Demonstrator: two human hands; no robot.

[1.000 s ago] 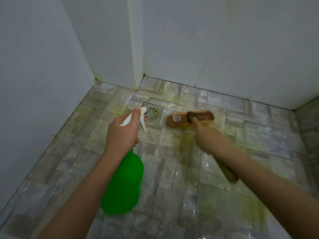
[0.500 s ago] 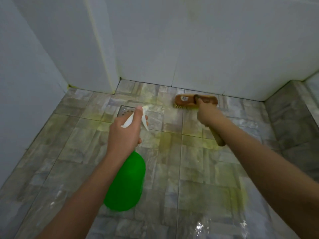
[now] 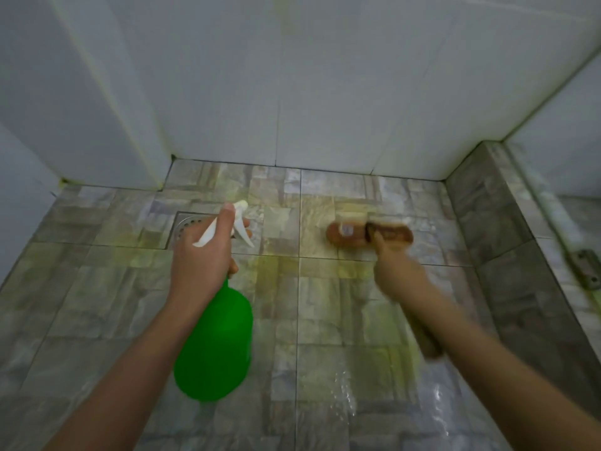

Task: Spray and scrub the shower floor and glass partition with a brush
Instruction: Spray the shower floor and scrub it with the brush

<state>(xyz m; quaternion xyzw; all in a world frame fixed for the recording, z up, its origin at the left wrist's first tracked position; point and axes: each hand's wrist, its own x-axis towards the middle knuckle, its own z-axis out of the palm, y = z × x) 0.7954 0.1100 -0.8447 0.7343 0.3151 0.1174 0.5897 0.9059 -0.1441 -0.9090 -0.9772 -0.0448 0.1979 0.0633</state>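
The left hand (image 3: 201, 255) is wrapped around the neck of a green spray bottle (image 3: 218, 346). The thumb lies along the top of the white spray head (image 3: 239, 222), and a fingertip shows by the trigger under it. The bottle hangs tilted in the air. Its round green body is down near the person and its nozzle points away, out over the tiles.

The right hand (image 3: 396, 275) is curled tight around the long brown handle of a brush (image 3: 367, 234). This hand and its arm look blurry, so the fingers are hard to tell apart. The end of the handle pokes out behind the hand, under the wrist. The brush head is brown wood and lies sideways, bristles down on the shower floor (image 3: 130, 304). It is on a tile to the right of the spray nozzle, near the back wall (image 3: 325, 92) but not touching it. A small pale sticker is on its left half.

The floor has grey and brown stone-look tiles. Yellow-green stains show around the brush and between the two hands. Wet shiny spots are at the bottom right. A square metal drain (image 3: 185, 227) sits in the floor just behind the left hand, partly hidden by it.

White walls stand at the back and on the left. On the right a low grey ledge (image 3: 507, 255) runs along the edge of the floor, with a metal hinge (image 3: 588, 265) on top. I cannot tell if the pale part above it is glass
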